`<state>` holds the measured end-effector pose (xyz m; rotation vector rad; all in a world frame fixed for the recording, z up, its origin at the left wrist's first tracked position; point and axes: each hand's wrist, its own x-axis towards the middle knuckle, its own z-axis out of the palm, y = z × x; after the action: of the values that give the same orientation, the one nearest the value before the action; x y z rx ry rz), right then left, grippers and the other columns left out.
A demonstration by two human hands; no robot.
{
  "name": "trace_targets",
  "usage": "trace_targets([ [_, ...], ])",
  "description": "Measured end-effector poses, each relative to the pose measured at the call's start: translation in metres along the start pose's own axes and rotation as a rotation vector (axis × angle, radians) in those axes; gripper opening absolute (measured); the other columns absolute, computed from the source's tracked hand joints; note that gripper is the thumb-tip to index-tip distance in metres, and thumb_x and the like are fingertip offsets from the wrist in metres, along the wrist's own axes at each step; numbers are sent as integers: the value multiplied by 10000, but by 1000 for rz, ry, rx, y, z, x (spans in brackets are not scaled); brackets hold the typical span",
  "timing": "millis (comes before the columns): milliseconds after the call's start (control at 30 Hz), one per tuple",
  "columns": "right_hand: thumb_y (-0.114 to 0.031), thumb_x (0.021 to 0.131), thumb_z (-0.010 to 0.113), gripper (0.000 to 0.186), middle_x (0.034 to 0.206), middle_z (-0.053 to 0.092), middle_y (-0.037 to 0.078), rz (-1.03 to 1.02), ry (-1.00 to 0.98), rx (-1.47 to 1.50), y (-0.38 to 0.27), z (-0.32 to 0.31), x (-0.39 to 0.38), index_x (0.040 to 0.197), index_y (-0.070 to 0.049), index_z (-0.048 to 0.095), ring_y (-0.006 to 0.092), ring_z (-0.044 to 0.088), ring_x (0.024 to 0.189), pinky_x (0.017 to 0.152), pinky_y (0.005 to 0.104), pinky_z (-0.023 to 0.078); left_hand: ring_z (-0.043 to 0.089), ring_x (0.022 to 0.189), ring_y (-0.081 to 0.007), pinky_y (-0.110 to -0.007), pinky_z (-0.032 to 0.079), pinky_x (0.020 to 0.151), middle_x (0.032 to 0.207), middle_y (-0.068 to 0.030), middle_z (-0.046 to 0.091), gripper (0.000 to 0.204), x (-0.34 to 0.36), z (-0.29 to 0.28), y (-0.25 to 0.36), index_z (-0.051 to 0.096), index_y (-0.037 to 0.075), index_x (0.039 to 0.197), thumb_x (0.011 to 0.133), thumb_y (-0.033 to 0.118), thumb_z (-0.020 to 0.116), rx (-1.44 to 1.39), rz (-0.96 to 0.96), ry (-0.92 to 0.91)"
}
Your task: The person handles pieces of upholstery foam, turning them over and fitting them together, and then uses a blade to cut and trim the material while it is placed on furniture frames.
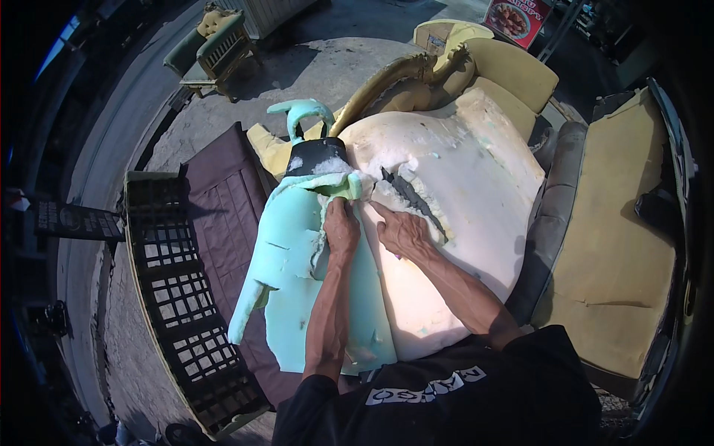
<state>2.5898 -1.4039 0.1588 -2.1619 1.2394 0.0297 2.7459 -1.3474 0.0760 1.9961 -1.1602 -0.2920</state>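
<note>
A turquoise foam sheet [297,230] with torn edges and slits lies in front of me. My left hand [342,227] is closed on its ragged upper right edge, beside a folded-over flap. To its right spreads a large pale pink foam sheet [461,171], with a long rip showing dark material beneath. My right hand [402,233] is closed at this sheet's left edge, its index finger reaching toward the seam between the two foams; the fingertips' exact hold is partly hidden. Beyond the turquoise foam sit a black piece [318,154] with white fluff and a curled turquoise foam strip [305,111].
A dark purple cover [227,208] and a frame with black webbing [175,290] stand at left. Tan upholstered panels [617,253] and a grey cushion [558,201] line the right. Farther off are a carved sofa [513,74], a tufted armchair [216,56] and a red sign [517,21].
</note>
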Motion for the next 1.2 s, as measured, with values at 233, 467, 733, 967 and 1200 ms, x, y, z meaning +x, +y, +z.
trace_targets([
  [233,-279,875,672,456,976,739,216,-73,234,-22,-4,6,13,1319,-179,641,403,729,853,818,530,564,635,966,-487,-584,507,734,1194,-178,551,355,1,5,26,465,82,1272,971,207,605,125,12,-5],
  [467,-290,860,690,710,1261,628,202,-238,308,-52,-16,-16,51,1522,-239,437,402,685,1046,846,557,555,673,956,-470,-583,528,738,1256,-204,582,741,19,-8,24,229,137,1610,954,139,575,169,-11,-185],
  [733,-287,858,675,771,1267,577,155,-209,230,-143,-6,-7,59,1563,-272,364,432,687,933,788,597,536,676,939,-458,-559,538,710,1102,-215,667,333,19,1,8,517,71,1300,973,114,564,116,122,-37],
  [967,-286,863,625,648,1241,610,157,-145,140,-133,-10,-12,74,1484,-218,451,442,682,962,826,607,507,671,943,-458,-571,522,728,1135,-188,653,308,23,10,0,518,97,1280,985,160,579,104,-4,39],
  [1200,-281,861,620,557,1196,631,160,-273,339,-120,-7,4,78,1394,-162,507,453,690,919,804,622,514,666,977,-453,-585,509,745,1175,-187,617,384,24,-7,14,468,111,1359,1004,228,553,141,39,-15],
])
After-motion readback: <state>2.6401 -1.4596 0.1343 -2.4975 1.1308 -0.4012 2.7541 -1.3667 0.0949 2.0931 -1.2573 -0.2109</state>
